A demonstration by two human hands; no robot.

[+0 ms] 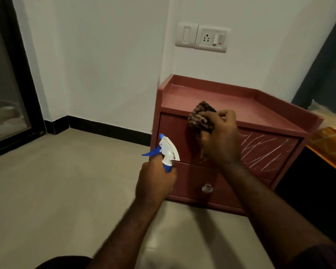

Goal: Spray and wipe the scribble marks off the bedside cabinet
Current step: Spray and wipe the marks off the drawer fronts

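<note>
Cloth on the top drawer, sprayer held low.
Your right hand [220,136] grips the cloth [201,117] against the bedside cabinet [241,105], left of the scribble marks [266,150]; your left hand [155,181] is curled round the spray bottle [168,150].

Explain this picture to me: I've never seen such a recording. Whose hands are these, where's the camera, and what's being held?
No machine here: a person wears one camera on the head, looking down at their own bare hands. The left hand grips a blue-and-white spray bottle. The right hand holds a brown patterned cloth against the upper drawer front of a reddish bedside cabinet on the floor. White scribble marks show on that front, right of the hand.
</note>
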